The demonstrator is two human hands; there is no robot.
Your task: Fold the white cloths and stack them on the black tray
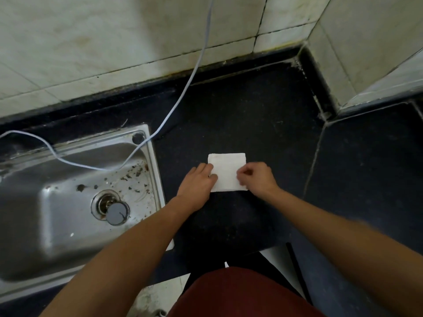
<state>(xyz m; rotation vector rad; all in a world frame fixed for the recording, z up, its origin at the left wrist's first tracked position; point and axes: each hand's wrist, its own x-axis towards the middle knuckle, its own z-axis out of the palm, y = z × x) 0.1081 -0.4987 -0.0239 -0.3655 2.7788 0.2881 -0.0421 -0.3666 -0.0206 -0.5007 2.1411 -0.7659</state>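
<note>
Overhead view of a kitchen worktop, seen from beside the person. A black speckled stone countertop [263,115] fills the field from 9 o'clock round to 4 o'clock. It is bounded at 12 o'clock by a wall of pale, stained square tiles [91,42], which steps forward at 2 o'clock. A rectangular stainless-steel sink [27,202], its basin flecked with brown debris, is set into the counter at 8 o'clock. Two bare forearms enter from 6 o'clock, the left [137,243] crossing the sink's right rim and the right [332,220] lying over the counter. A dark red garment [240,294] shows between them at the lower edge. A thin white cable [194,71] hangs down the wall from 12 o'clock, crosses the counter and loops through the sink toward 9 o'clock.

A small white cloth folded into a rectangle [227,170] lies flat on the dark surface near the centre, just right of the sink. Whether a tray lies beneath it cannot be told. The left hand [196,180] rests at the cloth's 9 o'clock edge, fingers extended and lying on the fabric. The right hand [256,177] sits at the 3 o'clock edge, its fingertips [243,175] bent in and pinching the cloth. A round grey drain plug [117,213] sits in the sink.
</note>
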